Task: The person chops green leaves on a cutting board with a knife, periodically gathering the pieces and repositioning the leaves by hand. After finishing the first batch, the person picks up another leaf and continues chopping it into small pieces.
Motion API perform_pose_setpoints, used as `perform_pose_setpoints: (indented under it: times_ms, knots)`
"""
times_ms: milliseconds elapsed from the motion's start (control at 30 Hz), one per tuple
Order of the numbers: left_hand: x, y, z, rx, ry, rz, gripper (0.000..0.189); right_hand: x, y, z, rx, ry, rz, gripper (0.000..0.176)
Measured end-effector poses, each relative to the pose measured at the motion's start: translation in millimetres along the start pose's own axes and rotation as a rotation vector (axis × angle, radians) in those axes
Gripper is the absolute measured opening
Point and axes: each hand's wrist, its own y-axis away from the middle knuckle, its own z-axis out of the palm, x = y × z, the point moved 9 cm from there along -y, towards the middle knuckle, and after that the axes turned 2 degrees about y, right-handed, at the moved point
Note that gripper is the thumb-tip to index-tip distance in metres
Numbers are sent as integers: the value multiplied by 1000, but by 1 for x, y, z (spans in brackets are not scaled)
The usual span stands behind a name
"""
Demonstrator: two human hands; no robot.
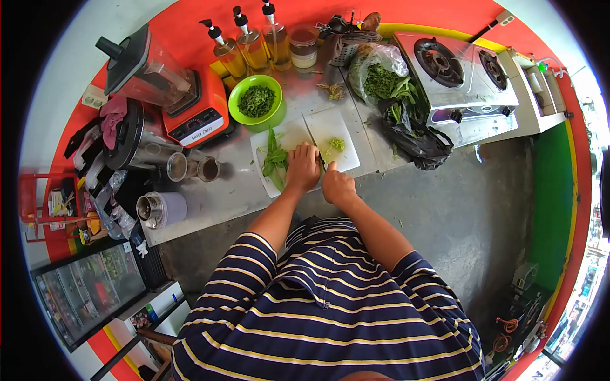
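The right hand (338, 185) is closed round the handle of what looks like a knife (322, 162), mostly hidden at the grip. Just to its left, the left hand (303, 167) is curled over the leaves (274, 159), pinning them to the board (327, 120); their broad ends spread out left of that hand. Slightly beyond the right hand lie fine cut bits (335, 146). Farther off and to the left of the grip stands the bowl (270, 122), with chopped greens (256, 101) in it; beyond the grip to the right is a clear bag (381, 79) of more greens, touching a black bag (433, 149).

The step in hand looks like slicing the leaves. Another cut would call for the left fingertips tucked back from the edge, the bunch kept tight and fed rightward a little.
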Motion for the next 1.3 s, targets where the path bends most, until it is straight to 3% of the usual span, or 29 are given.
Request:
perform_pose_setpoints:
  times_ms: [100, 200, 300, 367, 500, 567, 700, 833, 900, 1033, 1100, 1167, 1300]
  knots:
    - [7, -1, -9, 78, -32, 32, 10, 0, -15, -8, 61, -45, -47, 40]
    - [4, -2, -6, 2, 44, 21, 7, 13, -14, -16, 124, -95, -27, 37]
    - [-5, 3, -7, 45, 119, -42, 9, 26, -6, -12, 82, -125, -72, 38]
    - [-25, 6, -1, 114, 614, -238, 23, 33, -3, -12, 31, -92, -163, 40]
    - [-21, 25, -23, 134, 415, -273, 35, 48, -7, -5, -15, -117, -295, 45]
    - [-30, 38, -46, 289, 277, -348, 38, 60, -16, -4, 6, -85, -294, 43]
    - [-55, 64, -84, 376, 214, -421, 38, 71, -12, -12, -169, -78, -250, 40]
    - [-84, 91, -114, 464, 37, -486, 34, 71, -19, -30, -51, -2, -211, 38]
    - [-97, 101, -115, 457, -10, -540, 35, 69, -22, -45, 27, 13, -152, 39]
    - [-111, 112, -101, 455, 113, -630, 31, 51, -13, -65, 48, -38, -290, 39]
    - [-111, 110, -86, 411, 59, -621, 33, 51, -14, -58, -42, -119, -323, 43]
    - [-106, 109, -84, 480, -21, -562, 29, 57, -21, -47, -63, -108, -325, 48]
    - [-103, 107, -82, 459, 33, -663, 21, 73, -20, -43, -45, 64, -319, 47]
